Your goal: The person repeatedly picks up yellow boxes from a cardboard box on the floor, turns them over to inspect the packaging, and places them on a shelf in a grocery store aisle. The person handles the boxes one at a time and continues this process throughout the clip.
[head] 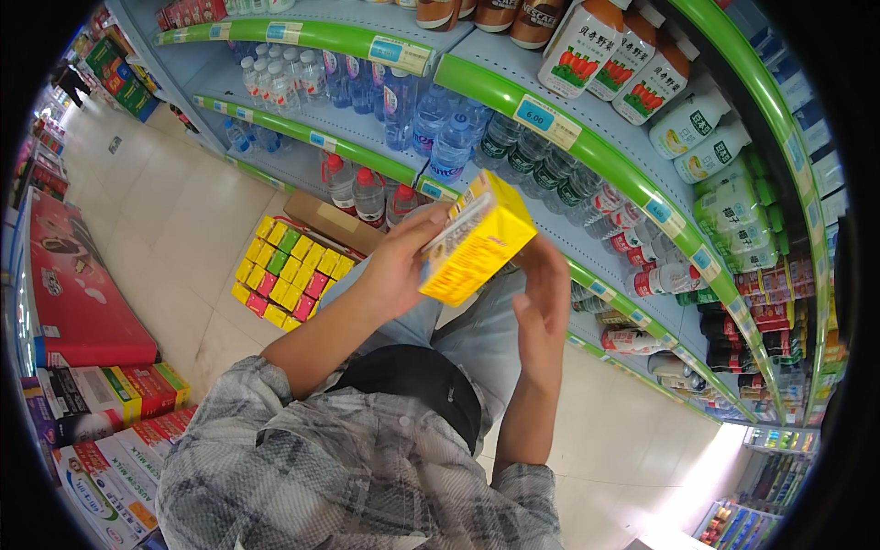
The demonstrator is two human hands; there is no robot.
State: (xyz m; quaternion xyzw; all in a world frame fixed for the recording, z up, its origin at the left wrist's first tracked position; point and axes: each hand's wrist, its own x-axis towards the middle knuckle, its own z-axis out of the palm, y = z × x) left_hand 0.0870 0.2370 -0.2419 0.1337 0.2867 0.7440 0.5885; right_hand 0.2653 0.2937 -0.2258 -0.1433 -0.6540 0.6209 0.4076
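A yellow drink carton (474, 251) is in my left hand (402, 265), tilted, with a straw in a clear wrapper (459, 218) on its side. My right hand (546, 282) is just right of the carton, its fingers partly behind the carton's right end; whether they touch it cannot be told. Below and left on the floor stands a block of small cartons (289, 271), mostly yellow, with several pink and green ones among them. An open cardboard box (330, 220) lies between that block and the shelf.
Shelves with green edge strips (550, 127) curve ahead and to the right, holding water bottles (450, 148), orange juice bottles (584, 48) and other drinks. Stacked boxed goods (113, 474) and a red display box (82, 282) stand at the left. A person (71, 84) is far off at upper left.
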